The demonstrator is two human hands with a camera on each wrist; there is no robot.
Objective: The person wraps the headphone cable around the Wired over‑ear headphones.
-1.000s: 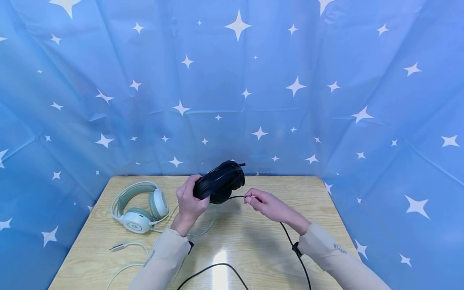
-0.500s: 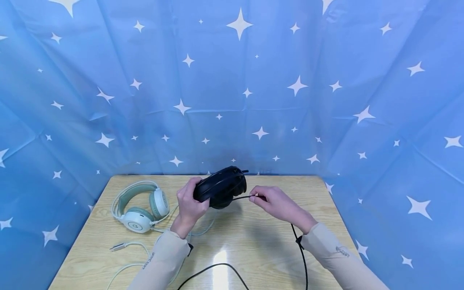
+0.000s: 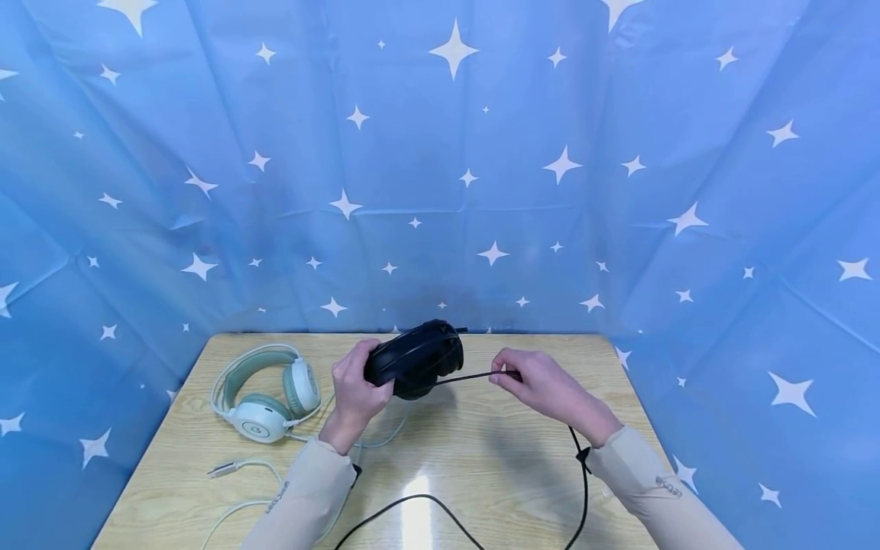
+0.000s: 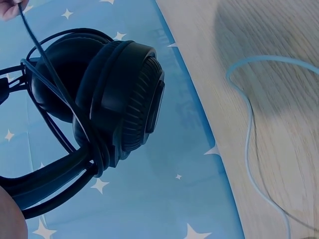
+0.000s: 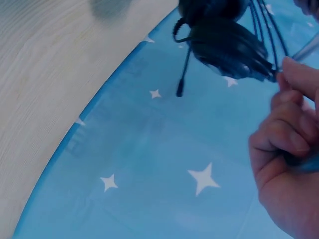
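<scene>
Black over-ear headphones [image 3: 415,357] are held up above the table by my left hand [image 3: 359,386], which grips them by the headband. In the left wrist view, the black cable [image 4: 55,77] is looped round the headphones [image 4: 132,99] near where the band meets an earcup. To the right, my right hand [image 3: 539,388] pinches the cable, its fingers curled, and the stretch between it and the headphones is taut. A short microphone boom [image 5: 182,82] sticks out from the headphones in the right wrist view. Past my right hand, the cable hangs down to the table.
White-and-green headphones [image 3: 264,397] lie on the wooden table [image 3: 550,489] at the left. Their pale cable [image 4: 249,149] runs under my left arm, and a USB plug [image 3: 223,470] lies in front. Blue star-patterned cloth [image 3: 412,153] hangs round the table.
My right hand has moved to the right with the cable, lengthening the stretch between it and the headphones. The black headphones have dipped slightly in my left hand.
</scene>
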